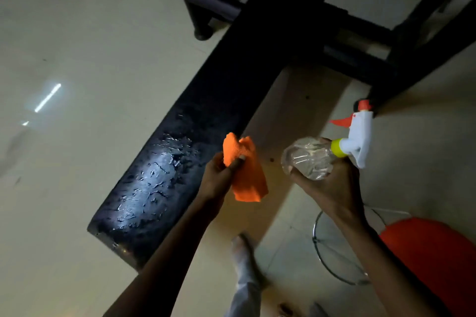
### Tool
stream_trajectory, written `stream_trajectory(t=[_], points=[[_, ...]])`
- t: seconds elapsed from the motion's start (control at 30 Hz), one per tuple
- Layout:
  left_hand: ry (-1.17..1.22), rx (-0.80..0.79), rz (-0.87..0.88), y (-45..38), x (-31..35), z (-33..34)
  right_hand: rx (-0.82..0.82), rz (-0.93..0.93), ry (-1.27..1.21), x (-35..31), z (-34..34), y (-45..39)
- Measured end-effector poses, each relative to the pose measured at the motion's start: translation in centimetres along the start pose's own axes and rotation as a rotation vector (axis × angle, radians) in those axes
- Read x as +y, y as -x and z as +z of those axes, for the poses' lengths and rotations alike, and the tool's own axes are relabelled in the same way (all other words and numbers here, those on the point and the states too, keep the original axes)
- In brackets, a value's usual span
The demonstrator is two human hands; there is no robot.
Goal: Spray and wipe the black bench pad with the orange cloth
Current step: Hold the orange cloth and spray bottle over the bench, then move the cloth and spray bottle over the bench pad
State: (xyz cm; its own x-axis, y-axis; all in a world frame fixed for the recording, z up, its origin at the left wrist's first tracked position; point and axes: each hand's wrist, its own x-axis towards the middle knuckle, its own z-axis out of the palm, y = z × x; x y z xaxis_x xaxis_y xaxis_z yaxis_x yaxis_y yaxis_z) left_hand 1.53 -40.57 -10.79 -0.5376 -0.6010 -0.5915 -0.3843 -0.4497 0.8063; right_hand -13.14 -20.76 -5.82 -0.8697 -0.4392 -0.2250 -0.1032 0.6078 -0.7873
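Observation:
The long black bench pad [206, 110] runs diagonally from lower left to upper right, and its near end glistens with wet streaks. My left hand [219, 177] grips a crumpled orange cloth [244, 170] just off the pad's right edge, above the floor. My right hand [332, 188] holds a clear spray bottle [309, 159] tipped on its side; its white head with the orange trigger [358, 134] points up and away, to the right of the pad.
The bench's black metal frame [401, 41] spreads at the top and right. A round orange stool [438, 260] with a chrome ring base stands at the lower right. My foot [244, 257] rests on the pale tiled floor beside the pad.

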Motion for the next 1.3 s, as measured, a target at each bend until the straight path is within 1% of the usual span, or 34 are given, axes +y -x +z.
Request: stream_trajectory(t=[0.03,0.07,0.17,0.3,0.47,0.63,0.67,0.7,0.77,0.8,0.83,0.87,0.93,0.97,1.0,1.03,1.13,1.2,1.3], points=[[0.015,0.017,0.003,-0.9,0.7,-0.8,0.034,-0.052,0.027,-1.2,1.5,-1.1],[0.030,0.026,0.002,-1.9,1.2,-1.7,0.031,-0.086,0.037,-2.8,2.3,-2.2],[0.114,0.068,-0.023,-4.3,2.7,-3.9,-0.048,-0.113,0.023,-5.5,5.9,-5.3],[0.156,0.085,-0.044,-7.4,4.4,-5.0,-0.120,-0.182,0.075,-8.0,9.0,-9.8],[0.143,0.130,-0.088,-12.1,6.4,-4.6,-0.189,-0.264,0.089,-9.2,11.8,-15.9],[0.325,0.144,-0.168,-17.4,7.1,-3.9,-0.274,-0.326,0.127,-9.4,13.6,-23.1],[0.269,0.169,-0.158,-18.2,7.0,-3.9,-0.295,-0.346,0.132,-9.3,13.9,-24.3],[0.129,0.213,-0.130,-18.8,6.9,-3.8,-0.313,-0.366,0.138,-9.1,14.2,-25.4],[-0.222,0.314,-0.060,-19.6,6.5,-3.9,-0.360,-0.401,0.155,-9.1,14.8,-27.2],[-0.358,0.380,-0.025,-19.7,6.3,-3.9,-0.388,-0.414,0.162,-9.2,15.1,-28.0],[-0.442,0.449,0.001,-19.6,6.1,-3.9,-0.416,-0.422,0.168,-9.2,15.4,-28.6],[-0.476,0.517,0.019,-19.3,5.9,-4.0,-0.439,-0.419,0.176,-9.2,15.6,-28.9],[-0.442,0.639,0.053,-18.3,5.5,-4.1,-0.481,-0.394,0.186,-9.4,16.0,-29.2],[-0.419,0.675,0.072,-17.7,5.2,-4.2,-0.499,-0.387,0.191,-9.6,16.2,-29.1],[-0.398,0.677,0.092,-17.2,4.8,-4.2,-0.516,-0.385,0.197,-9.7,16.4,-29.0],[-0.373,0.639,0.108,-16.7,4.4,-4.1,-0.534,-0.385,0.200,-9.9,16.6,-28.9],[-0.240,0.413,0.154,-15.2,3.5,-3.1,-0.617,-0.358,0.206,-10.8,17.1,-28.0],[-0.143,0.307,0.183,-14.5,3.0,-2.7,-0.703,-0.343,0.208,-11.3,17.7,-27.1],[-0.081,0.272,0.242,-13.5,3.0,-2.6,-0.795,-0.362,0.234,-11.8,18.5,-25.5]])
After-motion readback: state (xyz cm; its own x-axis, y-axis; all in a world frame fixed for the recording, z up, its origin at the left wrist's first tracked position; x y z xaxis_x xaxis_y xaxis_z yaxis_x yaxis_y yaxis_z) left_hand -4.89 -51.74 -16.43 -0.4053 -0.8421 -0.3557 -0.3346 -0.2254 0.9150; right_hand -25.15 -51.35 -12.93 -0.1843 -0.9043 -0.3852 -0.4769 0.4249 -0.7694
